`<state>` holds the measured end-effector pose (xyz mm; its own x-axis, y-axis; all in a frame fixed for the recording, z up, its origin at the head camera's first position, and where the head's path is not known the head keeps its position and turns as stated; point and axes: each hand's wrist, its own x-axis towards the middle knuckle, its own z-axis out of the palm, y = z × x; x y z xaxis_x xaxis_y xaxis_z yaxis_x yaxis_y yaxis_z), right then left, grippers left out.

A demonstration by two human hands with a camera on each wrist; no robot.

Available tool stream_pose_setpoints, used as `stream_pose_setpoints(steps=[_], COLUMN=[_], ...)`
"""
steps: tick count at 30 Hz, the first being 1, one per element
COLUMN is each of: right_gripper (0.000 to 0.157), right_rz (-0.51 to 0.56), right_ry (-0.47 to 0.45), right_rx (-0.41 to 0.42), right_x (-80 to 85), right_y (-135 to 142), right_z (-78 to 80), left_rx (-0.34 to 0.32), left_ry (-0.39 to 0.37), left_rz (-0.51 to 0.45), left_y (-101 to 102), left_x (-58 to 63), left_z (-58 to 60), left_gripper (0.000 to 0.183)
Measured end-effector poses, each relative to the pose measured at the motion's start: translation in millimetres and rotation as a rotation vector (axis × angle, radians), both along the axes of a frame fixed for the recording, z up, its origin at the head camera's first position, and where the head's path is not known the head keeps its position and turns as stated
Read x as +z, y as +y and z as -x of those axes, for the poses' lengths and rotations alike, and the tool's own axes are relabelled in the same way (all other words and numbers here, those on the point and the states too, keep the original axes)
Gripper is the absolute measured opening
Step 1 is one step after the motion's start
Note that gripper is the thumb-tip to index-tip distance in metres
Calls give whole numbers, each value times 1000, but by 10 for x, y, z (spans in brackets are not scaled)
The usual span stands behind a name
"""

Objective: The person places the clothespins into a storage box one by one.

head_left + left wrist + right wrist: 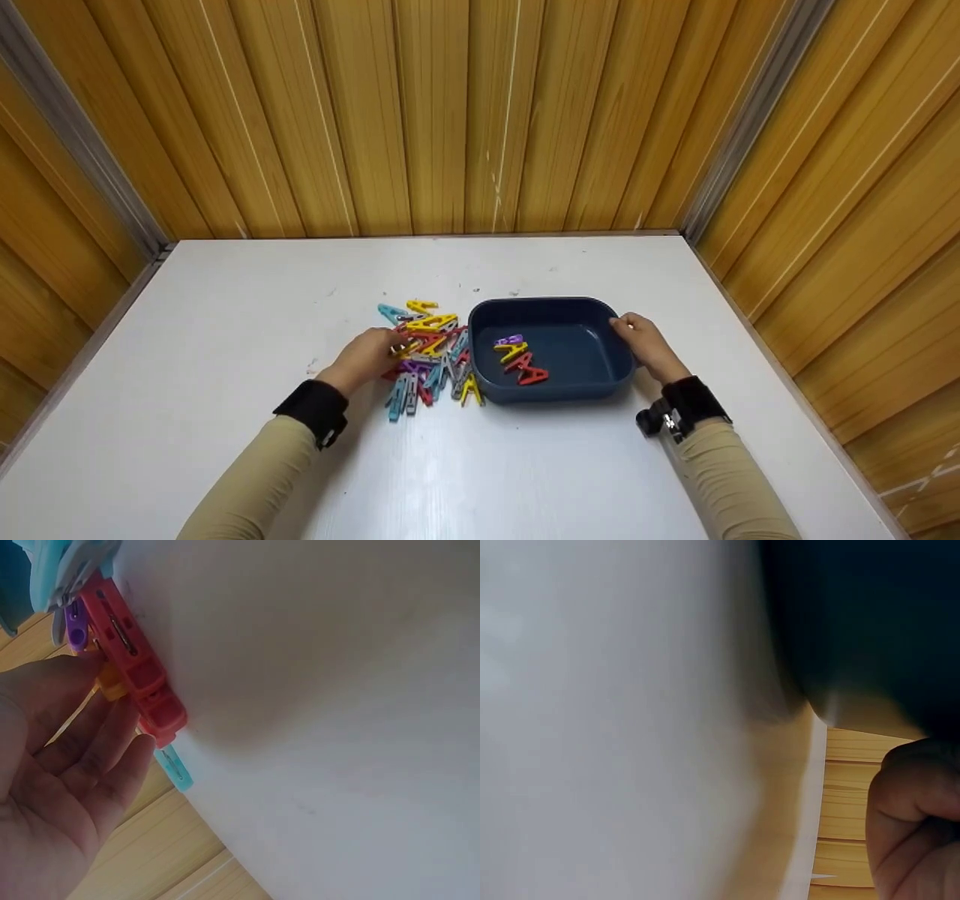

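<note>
A heap of colourful plastic clothespins (442,367) lies on the white table, left of a dark blue plastic bin (555,393). My left hand (365,357) is at the heap's left side. In the left wrist view its thumb and fingers (124,720) pinch a yellow clothespin (112,682), beside a red clothespin (124,637). Inside the bin lie a purple clothespin (508,340), a yellow one (511,352) and red ones (533,374). With thumb and curled fingers, my right hand (646,346) grips the bin's right rim; in the right wrist view the bin (855,607) fills the upper right.
The table (247,322) ends at a wood-panelled wall (435,120) behind, with another panelled wall (855,225) on the right. Several clothespins press close to the bin's left wall. A black wrist camera (660,418) hangs beside the right wrist.
</note>
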<state>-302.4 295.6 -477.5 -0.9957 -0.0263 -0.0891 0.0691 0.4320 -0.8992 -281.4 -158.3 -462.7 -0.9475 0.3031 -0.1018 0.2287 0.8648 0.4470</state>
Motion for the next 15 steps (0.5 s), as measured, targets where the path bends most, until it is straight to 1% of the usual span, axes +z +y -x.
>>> stream_pose_setpoints(steps=[8,11,15], right_gripper=[27,26,26], right_rz=[20,12,13], right_ry=[2,2,4], right_rx=[-21,-22,-17], right_x=[-24,-31,-25], right_y=[-2,-1,1], right_z=[16,21,15], left_rx=[-9,-21,-52], left_ry=[-5,29,114], left_rz=[21,53,100], left_y=[6,9,17], left_x=[4,2,2], left_z=[-11,-24,-52], left_gripper=[32,32,28])
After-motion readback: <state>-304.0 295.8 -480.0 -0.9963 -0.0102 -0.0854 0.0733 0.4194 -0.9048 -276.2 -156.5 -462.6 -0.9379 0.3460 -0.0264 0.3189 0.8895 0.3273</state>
